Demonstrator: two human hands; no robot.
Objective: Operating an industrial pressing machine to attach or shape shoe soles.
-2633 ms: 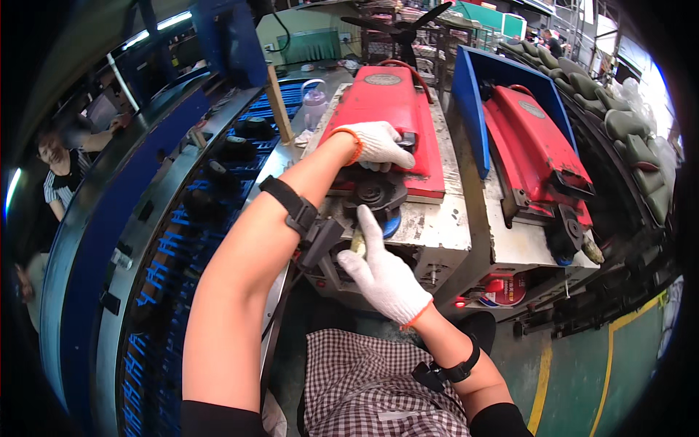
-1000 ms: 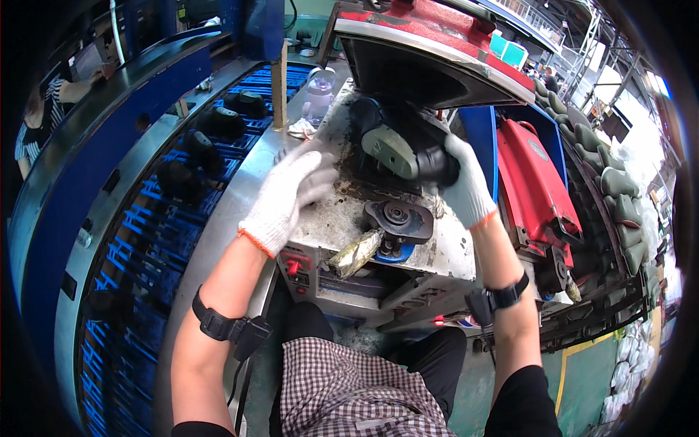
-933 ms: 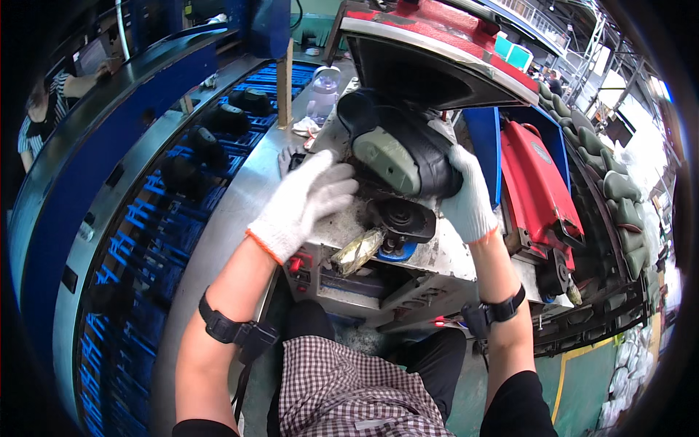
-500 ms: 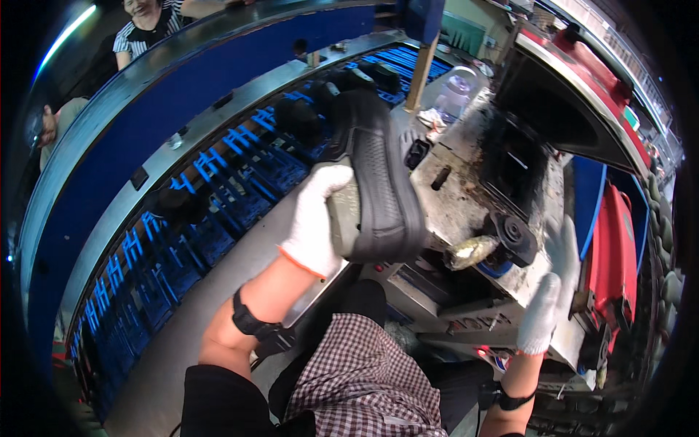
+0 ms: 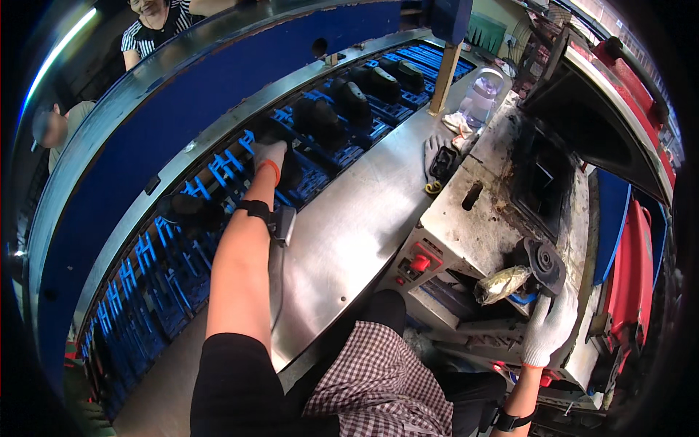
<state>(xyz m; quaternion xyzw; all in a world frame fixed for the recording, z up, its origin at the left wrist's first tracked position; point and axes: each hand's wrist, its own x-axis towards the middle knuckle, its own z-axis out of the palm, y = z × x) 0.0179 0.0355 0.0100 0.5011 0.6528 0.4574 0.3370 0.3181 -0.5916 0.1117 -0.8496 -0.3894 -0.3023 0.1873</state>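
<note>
My left hand (image 5: 269, 154), in a white glove with an orange cuff, reaches over the blue-barred conveyor (image 5: 227, 166). It is closed around a black shoe (image 5: 290, 169) set down among the bars; the shoe's dark shape hides part of the fingers. At the right, my gloved right hand (image 5: 553, 326) rests at the edge of the worn machine top, thumb apart from the stretched fingers. Its fingertips lie against a black tool (image 5: 542, 264) with a round hub, whose handle (image 5: 502, 284) is wrapped in yellowish film.
More black shoes (image 5: 353, 100) stand along the conveyor, beside a bare metal ledge (image 5: 349, 247). A clear plastic jug (image 5: 482, 95), a grey glove (image 5: 431, 154) and a red switch (image 5: 421, 262) are near the machine top (image 5: 466, 226). Two people are behind the blue barrier (image 5: 211, 102).
My left hand has carried the shoe from in front of me left and away onto the conveyor. My right hand has moved in to the black tool. The view has shifted slightly.
</note>
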